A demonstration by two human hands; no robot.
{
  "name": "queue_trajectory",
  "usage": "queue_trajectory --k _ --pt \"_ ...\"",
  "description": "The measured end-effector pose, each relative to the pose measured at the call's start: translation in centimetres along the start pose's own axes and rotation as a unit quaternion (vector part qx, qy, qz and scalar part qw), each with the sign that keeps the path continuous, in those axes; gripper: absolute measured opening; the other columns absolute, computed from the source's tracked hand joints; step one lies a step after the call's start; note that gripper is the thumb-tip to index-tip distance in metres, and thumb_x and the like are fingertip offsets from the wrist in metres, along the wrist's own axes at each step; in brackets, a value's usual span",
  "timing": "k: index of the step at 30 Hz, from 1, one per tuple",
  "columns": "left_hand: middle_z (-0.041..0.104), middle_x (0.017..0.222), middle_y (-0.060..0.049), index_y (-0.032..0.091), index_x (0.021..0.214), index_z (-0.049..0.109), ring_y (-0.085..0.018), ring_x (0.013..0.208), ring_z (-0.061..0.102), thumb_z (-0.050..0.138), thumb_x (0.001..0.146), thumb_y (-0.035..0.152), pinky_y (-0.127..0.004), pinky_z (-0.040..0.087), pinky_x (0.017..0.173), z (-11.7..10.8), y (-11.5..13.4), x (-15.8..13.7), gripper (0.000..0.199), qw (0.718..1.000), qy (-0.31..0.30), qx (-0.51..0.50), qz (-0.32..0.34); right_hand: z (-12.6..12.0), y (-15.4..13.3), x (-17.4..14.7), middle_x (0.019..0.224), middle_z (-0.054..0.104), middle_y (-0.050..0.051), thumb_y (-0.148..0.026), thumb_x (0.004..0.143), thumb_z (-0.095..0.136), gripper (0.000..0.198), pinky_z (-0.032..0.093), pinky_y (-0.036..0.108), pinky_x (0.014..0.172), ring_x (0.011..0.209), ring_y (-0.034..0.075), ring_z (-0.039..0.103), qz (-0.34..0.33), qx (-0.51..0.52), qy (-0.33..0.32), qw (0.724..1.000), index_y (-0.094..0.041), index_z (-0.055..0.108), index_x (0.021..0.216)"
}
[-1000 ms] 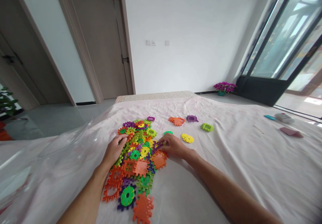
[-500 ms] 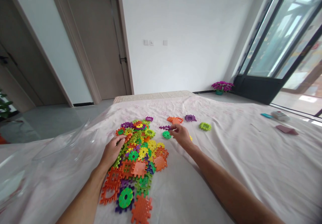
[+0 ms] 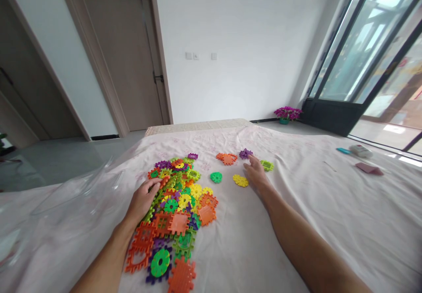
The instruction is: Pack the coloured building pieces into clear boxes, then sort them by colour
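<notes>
My left hand [image 3: 144,198] is at the left side of a pile of plastic interlocking building pieces, its fingers closed on a small orange piece [image 3: 165,181]. My right hand [image 3: 257,172] reaches over the cloth with fingers apart and nothing held. Just beyond its fingertips lie purple pieces [image 3: 245,153]. A light green square piece [image 3: 267,165] is on its right, a yellow disc [image 3: 240,180] on its left. Farther left are a green disc [image 3: 216,177] and some orange pieces [image 3: 227,158]. The pile holds a green disc [image 3: 160,262] and an orange square [image 3: 182,275] at its near end.
A pale cloth [image 3: 296,222] with wrinkles covers the table. Clear plastic packaging [image 3: 75,187] lies at the left. On the right are a pink folded item [image 3: 369,168], a white packet [image 3: 360,151] and a blue item [image 3: 343,150].
My right hand has let go of the purple piece, now beside the other purple one, and has moved right and opened. My left hand stays at the pile. The view has shifted slightly.
</notes>
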State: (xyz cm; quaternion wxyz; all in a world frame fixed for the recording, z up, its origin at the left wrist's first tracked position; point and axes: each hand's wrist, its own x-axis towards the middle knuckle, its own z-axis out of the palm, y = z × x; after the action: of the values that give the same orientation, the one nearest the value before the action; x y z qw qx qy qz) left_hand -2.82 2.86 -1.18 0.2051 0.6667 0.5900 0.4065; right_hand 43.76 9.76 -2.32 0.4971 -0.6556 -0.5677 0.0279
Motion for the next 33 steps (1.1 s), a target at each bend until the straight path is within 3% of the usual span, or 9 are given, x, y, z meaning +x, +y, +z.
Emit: queue_trajectory --k 4,8,11,15,20,23,28,33 --pt "0.067 0.117 -0.006 0.02 0.107 0.067 -0.024 0.115 0.057 0.046 0.084 0.05 -0.037 0.039 0.105 0.0 -0.1 0.0 0.044 1.0 0.003 0.001 0.004 0.0 -0.4 -0.7 0.123 0.063 0.01 -0.024 0.078 0.048 0.04 0.042 0.038 0.098 0.114 0.024 0.057 -0.007 -0.064 -0.047 0.997 -0.019 0.068 0.113" --pt "0.068 0.117 -0.005 0.02 0.107 0.068 -0.024 0.114 0.059 0.047 0.083 0.05 -0.037 0.04 0.105 0.0 -0.1 0.1 0.043 1.0 0.01 0.0 0.003 0.0 -1.7 -1.2 0.108 0.07 0.008 -0.033 0.088 0.047 0.033 0.041 0.038 0.097 0.11 0.026 0.058 -0.046 -0.136 -0.126 0.982 -0.023 0.068 0.111" --pt "0.067 0.118 -0.006 0.02 0.107 0.068 -0.024 0.115 0.058 0.046 0.083 0.05 -0.038 0.04 0.104 0.0 -0.1 0.1 0.043 1.0 0.007 -0.001 0.004 0.5 -2.3 -1.5 0.115 0.067 0.009 -0.04 0.092 0.045 0.034 0.039 0.043 0.1 0.121 0.03 0.051 -0.076 -0.16 -0.165 0.97 -0.026 0.064 0.117" --pt "0.066 0.119 -0.007 0.02 0.108 0.067 -0.024 0.116 0.057 0.046 0.084 0.049 -0.039 0.039 0.105 0.0 -0.2 0.1 0.044 1.0 0.004 -0.003 0.005 1.3 -2.4 -1.5 0.132 0.058 0.006 -0.035 0.093 0.046 0.032 0.031 0.049 0.107 0.13 0.029 0.043 -0.128 -0.17 -0.223 0.951 -0.03 0.062 0.12" --pt "0.066 0.118 -0.007 0.02 0.107 0.067 -0.024 0.116 0.057 0.046 0.084 0.05 -0.038 0.039 0.104 0.0 -0.2 0.0 0.044 1.0 0.008 -0.001 0.003 0.7 -3.5 -1.5 0.132 0.059 0.008 -0.039 0.094 0.042 0.039 0.033 0.047 0.106 0.127 0.028 0.046 -0.137 -0.138 -0.191 0.962 -0.026 0.059 0.127" --pt "0.067 0.118 -0.006 0.02 0.107 0.068 -0.024 0.115 0.057 0.046 0.083 0.05 -0.037 0.039 0.104 0.0 -0.1 0.0 0.043 1.0 0.008 -0.001 0.004 0.1 -5.7 -2.2 0.118 0.066 0.008 -0.04 0.092 0.048 0.034 0.038 0.041 0.1 0.114 0.026 0.055 -0.179 -0.1 -0.197 0.959 -0.025 0.066 0.117" --pt "0.067 0.118 -0.006 0.02 0.106 0.068 -0.024 0.115 0.058 0.046 0.083 0.049 -0.037 0.04 0.104 -0.1 0.0 0.0 0.043 1.0 0.009 0.003 0.005 0.4 -10.3 -4.9 0.084 0.07 0.002 -0.039 0.084 0.061 0.021 0.045 0.026 0.072 0.076 0.016 0.061 -0.207 0.021 -0.329 0.921 -0.022 0.074 0.087" --pt "0.066 0.119 -0.007 0.02 0.107 0.067 -0.024 0.115 0.057 0.046 0.084 0.049 -0.038 0.038 0.105 -0.2 0.3 -0.1 0.043 1.0 0.004 0.001 -0.001 0.4 -13.1 -7.2 0.081 0.065 -0.001 -0.04 0.066 0.078 0.029 0.04 0.021 0.058 0.067 0.012 0.057 -0.205 0.044 -0.425 0.881 -0.025 0.074 0.091"
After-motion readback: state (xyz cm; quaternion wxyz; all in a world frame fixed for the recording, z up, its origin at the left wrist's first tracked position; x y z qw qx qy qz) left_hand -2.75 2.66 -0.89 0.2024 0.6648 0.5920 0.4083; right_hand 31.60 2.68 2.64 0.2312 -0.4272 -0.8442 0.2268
